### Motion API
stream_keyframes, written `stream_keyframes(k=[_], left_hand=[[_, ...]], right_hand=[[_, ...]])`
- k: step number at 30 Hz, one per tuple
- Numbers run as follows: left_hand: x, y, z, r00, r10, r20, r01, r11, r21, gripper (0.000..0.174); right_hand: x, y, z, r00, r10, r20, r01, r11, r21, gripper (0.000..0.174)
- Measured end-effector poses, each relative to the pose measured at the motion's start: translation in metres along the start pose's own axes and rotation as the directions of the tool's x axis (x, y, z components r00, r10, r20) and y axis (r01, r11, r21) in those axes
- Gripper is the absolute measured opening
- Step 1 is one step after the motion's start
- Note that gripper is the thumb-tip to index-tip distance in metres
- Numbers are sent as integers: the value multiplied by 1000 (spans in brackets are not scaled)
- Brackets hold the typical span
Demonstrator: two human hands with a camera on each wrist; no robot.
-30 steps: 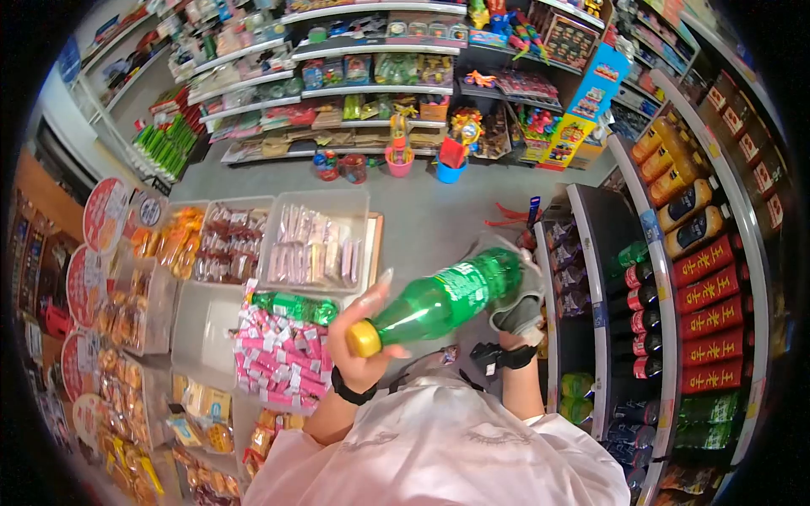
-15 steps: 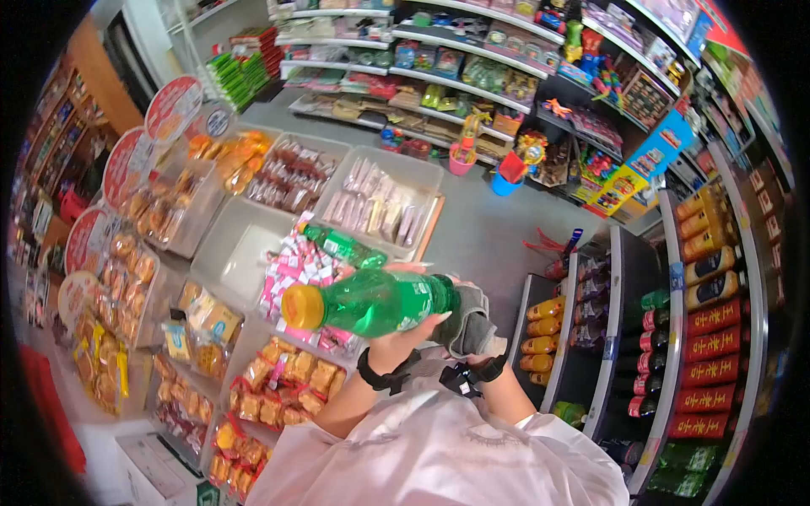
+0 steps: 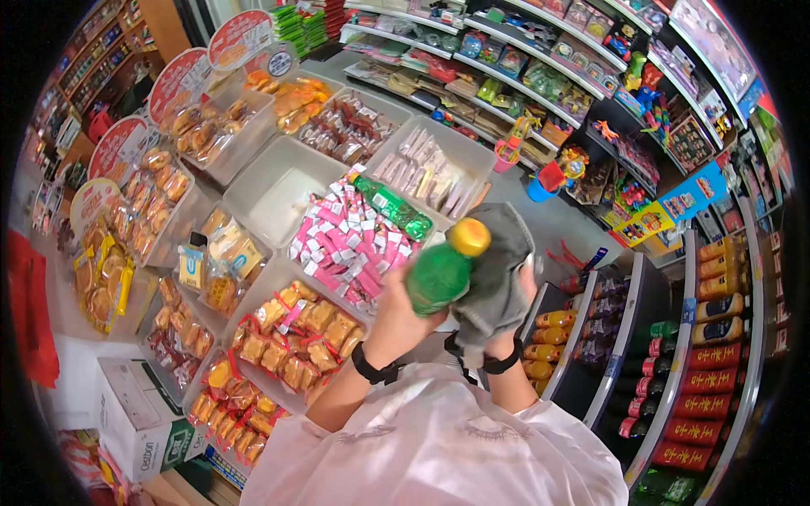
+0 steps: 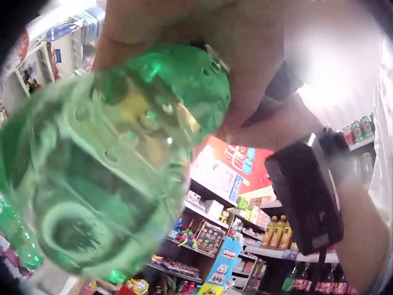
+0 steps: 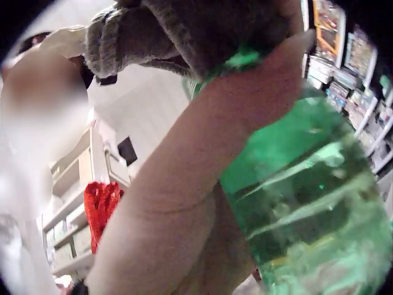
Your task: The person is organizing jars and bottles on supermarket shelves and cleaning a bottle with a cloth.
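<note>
In the head view, my left hand grips the lower part of a green plastic bottle, its yellow cap tilted up. My right hand holds a grey cloth close beside the bottle; whether they touch near the cap is unclear. The left wrist view shows the clear green bottle base-on, with fingers of my left hand curled round it. Dark cloth bunches above my right hand in the right wrist view, beside the green bottle.
A second green bottle lies on pink packets in a bin. Around it stand bins of packaged bread. Drink shelves are at the right, a white carton at the lower left.
The bottle has swung from cap pointing left to cap up. The cloth has risen beside it from the bottle's far end. The head view has turned toward the bread bins.
</note>
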State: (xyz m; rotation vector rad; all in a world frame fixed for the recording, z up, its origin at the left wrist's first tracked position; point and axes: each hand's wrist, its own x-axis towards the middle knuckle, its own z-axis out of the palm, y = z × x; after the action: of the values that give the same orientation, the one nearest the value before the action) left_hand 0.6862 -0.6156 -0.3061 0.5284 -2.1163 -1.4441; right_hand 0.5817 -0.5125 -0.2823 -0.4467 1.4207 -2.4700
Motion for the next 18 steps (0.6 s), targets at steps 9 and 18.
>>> stream_keyframes(k=[9, 18], left_hand=[[-12, -14, -45, 922, 89, 377, -5, 976, -218, 83], [-17, -27, -68, 872, 128, 473, 41, 943, -331, 85]], right_hand=[[1, -23, 35, 862, 286, 419, -259, 958, -122, 54], [5, 0, 50, 750, 346, 563, -341, 932, -119, 45]])
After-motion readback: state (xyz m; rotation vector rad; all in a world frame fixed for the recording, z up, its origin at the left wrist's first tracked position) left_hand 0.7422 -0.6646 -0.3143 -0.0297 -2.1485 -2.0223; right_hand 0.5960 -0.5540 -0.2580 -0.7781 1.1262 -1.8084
